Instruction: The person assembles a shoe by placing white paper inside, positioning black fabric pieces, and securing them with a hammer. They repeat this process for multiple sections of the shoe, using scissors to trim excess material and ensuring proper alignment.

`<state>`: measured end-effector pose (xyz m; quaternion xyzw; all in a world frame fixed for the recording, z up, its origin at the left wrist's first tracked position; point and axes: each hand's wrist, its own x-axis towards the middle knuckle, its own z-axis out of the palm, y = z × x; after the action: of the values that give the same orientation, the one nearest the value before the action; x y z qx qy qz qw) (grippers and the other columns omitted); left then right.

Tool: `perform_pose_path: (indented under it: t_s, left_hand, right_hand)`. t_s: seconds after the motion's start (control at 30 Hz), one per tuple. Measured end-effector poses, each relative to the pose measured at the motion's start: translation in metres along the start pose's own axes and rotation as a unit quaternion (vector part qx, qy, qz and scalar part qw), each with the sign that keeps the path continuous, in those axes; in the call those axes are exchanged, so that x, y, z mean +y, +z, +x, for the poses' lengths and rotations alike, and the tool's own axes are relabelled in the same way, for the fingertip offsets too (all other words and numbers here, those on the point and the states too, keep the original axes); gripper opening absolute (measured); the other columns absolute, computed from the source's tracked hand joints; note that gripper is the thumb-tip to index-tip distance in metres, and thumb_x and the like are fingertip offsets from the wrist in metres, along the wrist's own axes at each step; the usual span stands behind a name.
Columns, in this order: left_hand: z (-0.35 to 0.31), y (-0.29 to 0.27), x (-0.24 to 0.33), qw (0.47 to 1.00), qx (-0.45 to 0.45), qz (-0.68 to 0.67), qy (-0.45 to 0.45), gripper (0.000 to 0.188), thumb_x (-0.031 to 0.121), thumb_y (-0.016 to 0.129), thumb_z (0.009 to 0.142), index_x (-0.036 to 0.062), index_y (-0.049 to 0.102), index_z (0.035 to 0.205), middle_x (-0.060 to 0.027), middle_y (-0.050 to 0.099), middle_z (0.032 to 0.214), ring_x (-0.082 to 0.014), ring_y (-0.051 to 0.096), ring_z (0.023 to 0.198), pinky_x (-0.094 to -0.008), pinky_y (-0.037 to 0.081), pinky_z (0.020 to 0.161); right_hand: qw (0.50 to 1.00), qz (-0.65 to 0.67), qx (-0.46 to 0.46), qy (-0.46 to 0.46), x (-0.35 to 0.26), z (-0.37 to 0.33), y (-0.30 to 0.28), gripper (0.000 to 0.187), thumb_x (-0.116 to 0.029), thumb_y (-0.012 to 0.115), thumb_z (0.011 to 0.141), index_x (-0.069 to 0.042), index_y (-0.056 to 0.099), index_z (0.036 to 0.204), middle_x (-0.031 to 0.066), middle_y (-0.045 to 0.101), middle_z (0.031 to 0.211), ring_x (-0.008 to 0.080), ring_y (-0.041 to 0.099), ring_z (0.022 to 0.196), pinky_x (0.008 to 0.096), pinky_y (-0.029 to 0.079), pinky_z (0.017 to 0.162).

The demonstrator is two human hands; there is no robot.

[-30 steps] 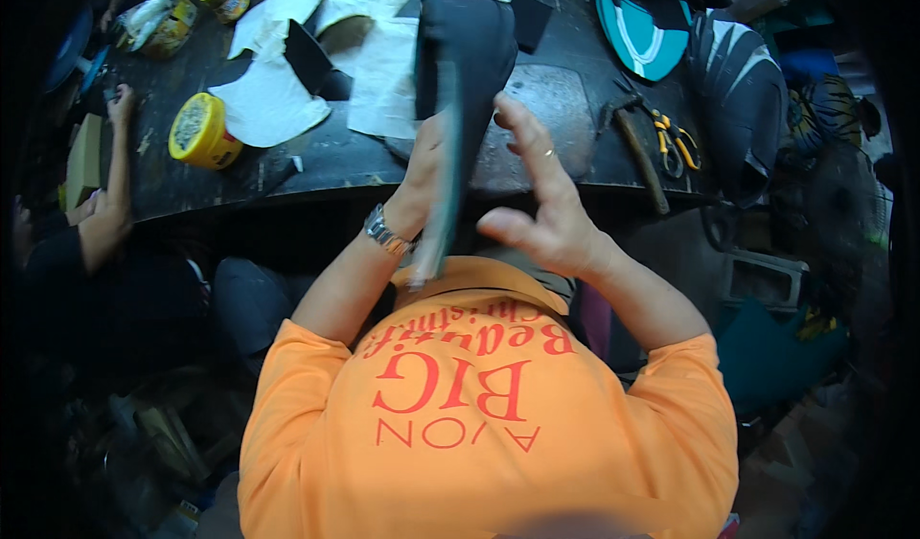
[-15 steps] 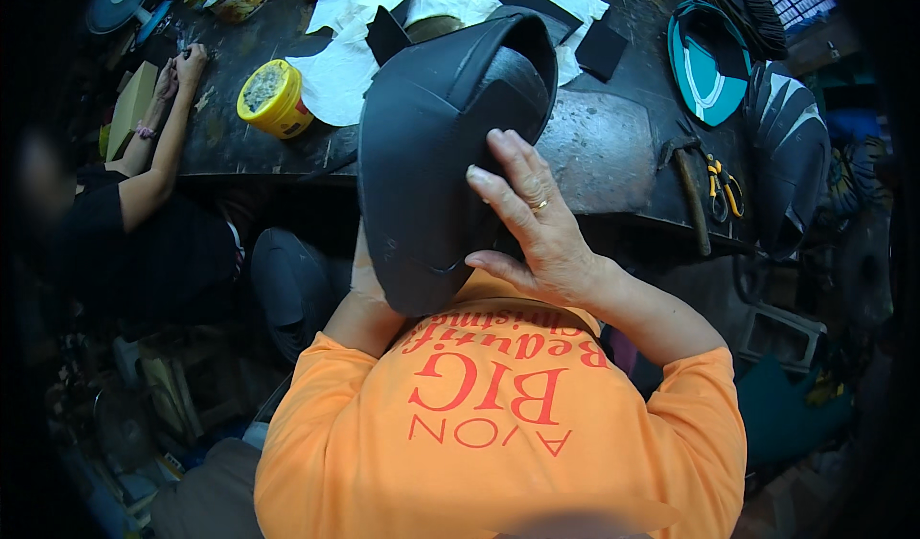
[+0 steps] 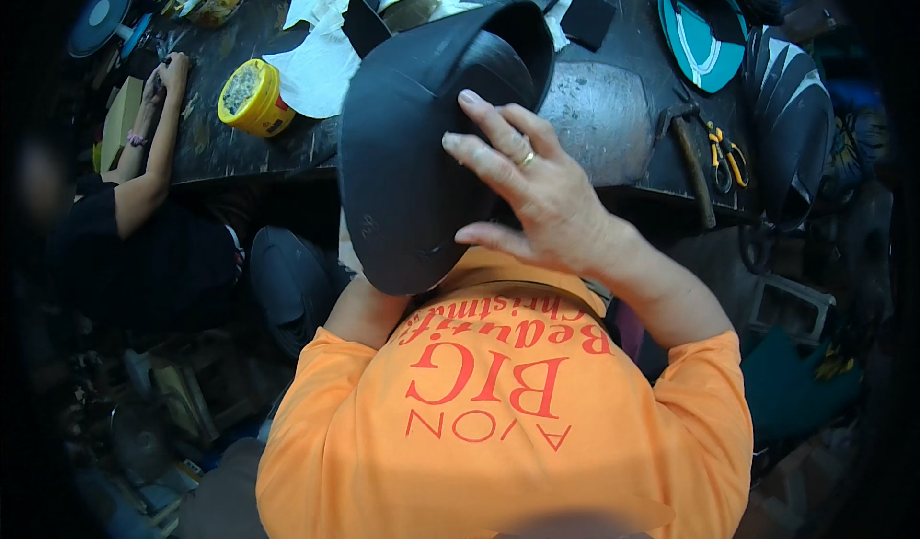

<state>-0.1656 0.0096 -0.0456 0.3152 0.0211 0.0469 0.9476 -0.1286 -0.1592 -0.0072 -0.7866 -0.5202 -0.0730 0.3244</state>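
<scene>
A large black curved shell, smooth and hollow with an open mouth at its upper right, is held upright in front of my chest. My left hand supports it from the far left side; only a strip by the wrist shows, and the fingers are hidden behind the shell. Across its right face lies my right hand, fingers spread and stretched out, a ring on one finger. The fingertips seem to rest on the surface by the opening, while the thumb points toward the lower part.
On the dark workbench stand a yellow tub and white sheets. A metal plate, a hammer, yellow-handled scissors and a teal shell lie to the right. At left, another person's arms reach over the bench.
The shell has tipped slightly and sits a little higher and further left in view. My right hand has moved up and left with it, fingers still spread. The whole view has shifted a little.
</scene>
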Motion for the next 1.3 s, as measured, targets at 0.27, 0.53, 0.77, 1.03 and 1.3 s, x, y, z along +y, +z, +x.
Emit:
perform_pose_path:
  t_s: [0.27, 0.53, 0.77, 1.03, 1.3]
  left_hand:
    - [-0.014, -0.011, 0.012, 1.0, 0.007, 0.009, 0.001, 0.065, 0.044, 0.049, 0.102, -0.0028, 0.043, 0.147, -0.024, 0.045, 0.151, -0.0379, 0.037, 0.144, -0.0516, 0.025, 0.118]
    - [-0.016, -0.013, 0.013, 1.0, 0.007, 0.023, -0.005, 0.071, 0.049, 0.049, 0.101, -0.0027, 0.041, 0.149, -0.0247, 0.042, 0.153, -0.0391, 0.034, 0.146, -0.0541, 0.021, 0.119]
    - [-0.008, 0.006, 0.025, 0.97, -0.028, 0.234, 0.052, 0.075, 0.053, 0.049, 0.101, -0.0027, 0.039, 0.151, -0.0253, 0.04, 0.155, -0.0401, 0.032, 0.147, -0.0563, 0.018, 0.121]
    - [0.028, 0.015, -0.054, 0.44, -0.275, 0.843, 0.141, 0.081, 0.055, 0.05, 0.1, -0.0008, 0.032, 0.155, -0.0252, 0.036, 0.158, -0.0369, 0.03, 0.15, -0.0551, 0.015, 0.123]
    - [0.037, -0.019, -0.056, 0.502, -0.32, 0.77, 0.229, 0.061, 0.045, 0.048, 0.105, 0.0021, 0.047, 0.149, -0.0205, 0.044, 0.155, -0.0346, 0.037, 0.147, -0.0471, 0.023, 0.123]
  right_hand:
    - [0.97, 0.147, 0.186, 0.053, 0.04, -0.004, -0.029, 0.053, 0.009, 0.059, 0.092, -0.01, 0.053, 0.142, 0.0111, 0.068, 0.126, 0.0241, 0.064, 0.124, 0.0349, 0.051, 0.104]
    - [0.992, 0.079, 0.101, 0.012, 0.036, -0.022, -0.011, 0.07, 0.017, 0.054, 0.087, -0.012, 0.046, 0.15, 0.0101, 0.064, 0.133, 0.0268, 0.058, 0.123, 0.0362, 0.051, 0.104]
    - [0.973, 0.178, 0.099, 0.111, 0.041, -0.029, -0.01, 0.072, 0.009, 0.053, 0.093, -0.012, 0.031, 0.157, 0.0118, 0.061, 0.14, 0.0267, 0.061, 0.123, 0.0389, 0.043, 0.109]
    - [0.931, 0.127, 0.323, 0.111, 0.075, -0.04, -0.07, 0.057, 0.004, 0.05, 0.1, -0.008, 0.033, 0.153, 0.0168, 0.062, 0.134, 0.0237, 0.06, 0.127, 0.0356, 0.045, 0.111]
    - [0.988, -0.134, -0.032, 0.066, 0.07, -0.055, -0.066, 0.06, 0.01, 0.05, 0.095, -0.013, 0.046, 0.15, 0.0075, 0.067, 0.134, 0.0266, 0.057, 0.133, 0.0427, 0.032, 0.12]
